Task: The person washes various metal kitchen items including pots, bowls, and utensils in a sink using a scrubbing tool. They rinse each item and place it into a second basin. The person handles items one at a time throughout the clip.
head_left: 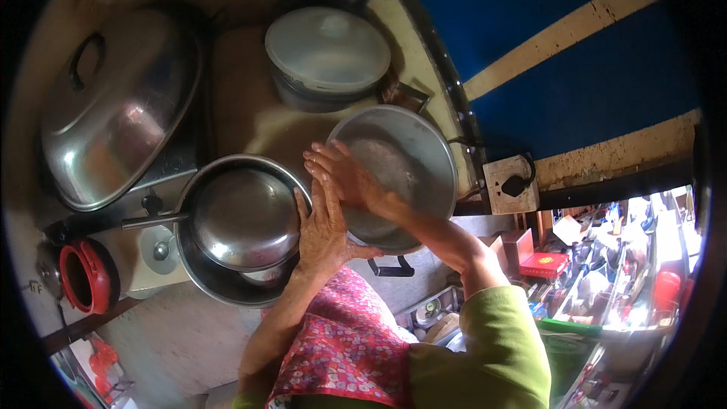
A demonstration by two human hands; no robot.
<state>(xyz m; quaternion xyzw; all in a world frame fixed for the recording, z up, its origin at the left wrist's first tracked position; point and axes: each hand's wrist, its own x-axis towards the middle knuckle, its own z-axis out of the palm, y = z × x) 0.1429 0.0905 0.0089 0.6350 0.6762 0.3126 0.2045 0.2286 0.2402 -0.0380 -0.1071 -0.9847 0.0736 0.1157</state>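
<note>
Both hands meet above the gap between two wide metal vessels. My left hand (pixel 326 231) has its fingers stretched out and its thumb spread toward the right, with nothing in it. Across its fingertips lies my right hand (pixel 351 178), fingers extended and also without any object. To the left, a steel pan (pixel 246 220) with a long handle sits inside a larger steel basin (pixel 198 276), close beside my left fingers. Under my right hand and wrist is a deep grey aluminium pot (pixel 401 159) with a black side handle; its visible inside looks bare.
A large domed steel lid (pixel 125 113) leans at the left, above a red ring-shaped object (pixel 85 276). Behind the hands stands a pot with a pale metal lid (pixel 329 49). A wall socket with a black plug (pixel 515 183) is at the right, near blue panels (pixel 575 98).
</note>
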